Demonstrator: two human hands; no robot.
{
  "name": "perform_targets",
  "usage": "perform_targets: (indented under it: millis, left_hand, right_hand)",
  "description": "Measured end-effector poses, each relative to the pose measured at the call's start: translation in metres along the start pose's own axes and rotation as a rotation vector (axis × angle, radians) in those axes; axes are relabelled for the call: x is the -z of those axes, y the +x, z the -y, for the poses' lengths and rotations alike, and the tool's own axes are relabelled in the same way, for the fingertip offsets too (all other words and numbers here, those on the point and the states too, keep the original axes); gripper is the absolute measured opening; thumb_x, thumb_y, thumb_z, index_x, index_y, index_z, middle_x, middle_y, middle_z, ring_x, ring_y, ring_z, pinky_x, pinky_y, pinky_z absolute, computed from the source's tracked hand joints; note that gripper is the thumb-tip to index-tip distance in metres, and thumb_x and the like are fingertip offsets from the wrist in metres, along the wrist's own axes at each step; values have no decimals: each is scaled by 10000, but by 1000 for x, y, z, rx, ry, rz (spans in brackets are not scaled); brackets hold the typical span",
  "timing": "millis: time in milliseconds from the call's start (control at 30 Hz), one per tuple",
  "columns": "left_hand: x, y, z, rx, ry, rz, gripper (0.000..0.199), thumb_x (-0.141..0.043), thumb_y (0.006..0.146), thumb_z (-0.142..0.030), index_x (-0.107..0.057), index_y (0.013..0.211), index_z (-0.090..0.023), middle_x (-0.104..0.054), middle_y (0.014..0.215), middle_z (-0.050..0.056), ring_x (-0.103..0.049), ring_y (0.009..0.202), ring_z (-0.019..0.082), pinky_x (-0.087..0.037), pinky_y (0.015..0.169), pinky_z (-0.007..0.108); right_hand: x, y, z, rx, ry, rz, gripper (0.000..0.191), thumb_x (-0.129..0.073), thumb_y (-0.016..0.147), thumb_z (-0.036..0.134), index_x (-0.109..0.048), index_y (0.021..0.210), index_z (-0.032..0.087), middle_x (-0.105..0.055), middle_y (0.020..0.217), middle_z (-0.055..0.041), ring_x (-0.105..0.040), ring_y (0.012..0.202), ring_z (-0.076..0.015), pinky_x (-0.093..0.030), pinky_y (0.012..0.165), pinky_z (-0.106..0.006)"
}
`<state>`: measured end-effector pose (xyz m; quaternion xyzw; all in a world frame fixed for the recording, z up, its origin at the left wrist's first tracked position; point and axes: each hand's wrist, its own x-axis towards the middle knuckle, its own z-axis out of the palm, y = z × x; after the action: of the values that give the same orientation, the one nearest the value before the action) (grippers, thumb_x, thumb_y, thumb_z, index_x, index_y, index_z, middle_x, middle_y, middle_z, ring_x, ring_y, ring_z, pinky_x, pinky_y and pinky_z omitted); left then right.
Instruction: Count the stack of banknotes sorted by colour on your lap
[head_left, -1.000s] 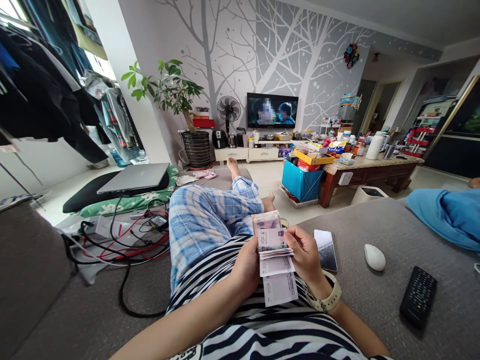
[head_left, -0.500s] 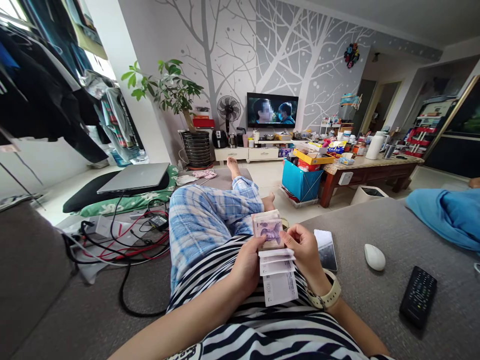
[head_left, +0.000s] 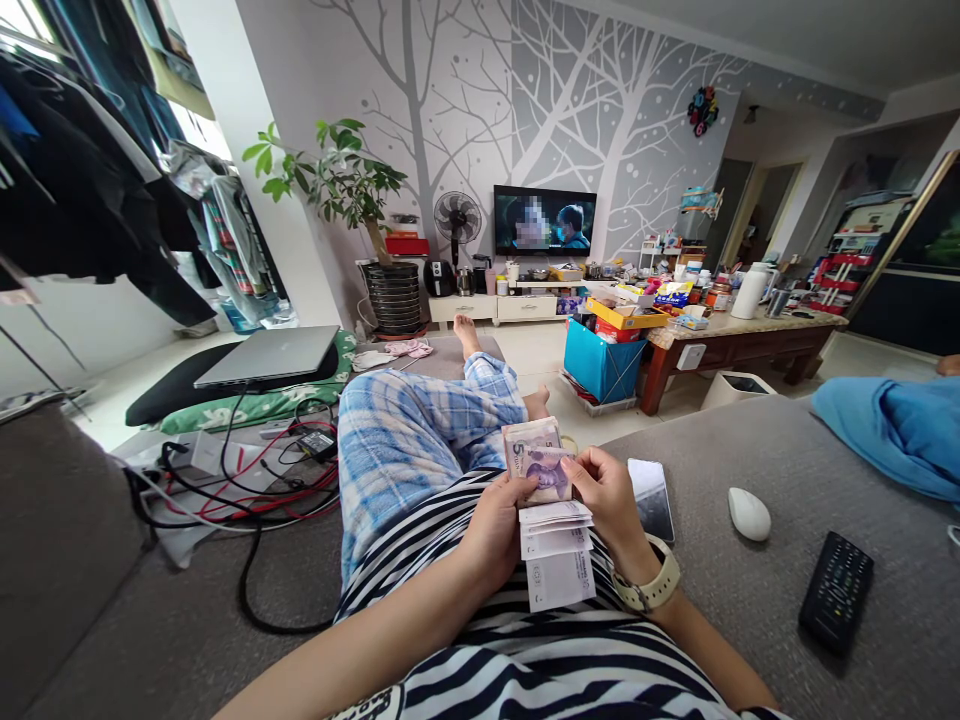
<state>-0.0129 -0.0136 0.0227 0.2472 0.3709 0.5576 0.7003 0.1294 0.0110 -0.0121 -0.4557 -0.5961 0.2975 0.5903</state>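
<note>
A stack of purple banknotes [head_left: 534,438] stands upright over my lap. My left hand [head_left: 499,520] is closed on its left side, thumb across the front. At the right edge, my right hand [head_left: 606,495] pinches the front note [head_left: 551,475] between thumb and fingers; that note is tilted and shifted right of the others. Below the stack, several folded-down notes [head_left: 561,580] hang in overlapping layers against my striped shirt, their pale sides showing. The lower ends of the stack and some fingers of my left hand are hidden behind the notes.
Right of my hands, a phone [head_left: 651,500], a white mouse [head_left: 750,515] and a black remote [head_left: 836,595] lie on the grey sofa [head_left: 705,440]. Cables [head_left: 259,500] and a laptop [head_left: 270,355] are at the left. Beyond stand a blue bin [head_left: 604,362] and a cluttered table [head_left: 739,325].
The front note has slid right and tilted in my right hand, uncovering part of the note behind it. The layered notes below have shifted slightly.
</note>
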Motion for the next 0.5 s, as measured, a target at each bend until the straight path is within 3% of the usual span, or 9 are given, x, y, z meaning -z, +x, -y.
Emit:
perform_targets:
  millis: [333,500]
  left_hand:
    - [0,0,0,1,12,14,218,-588,726,-46,-703,906,-90,-744,724,77,-669,584,167,-552,710,298]
    - [1,4,2,45,-53,-29,169,-589,814,-148,-700,926,-86,-765,827,115,-703,642,191,-566,711,307]
  right_hand:
    - [0,1,-2,15,-11,14,370,-636,867,441,-524,610,200,-516,553,32,-446,535,-132,-341,519,-257]
    - [0,-3,3,51,12,1,341,-632,871,411,-533,621,201,-527,553,30,-457,530,-133,-363,517,-254]
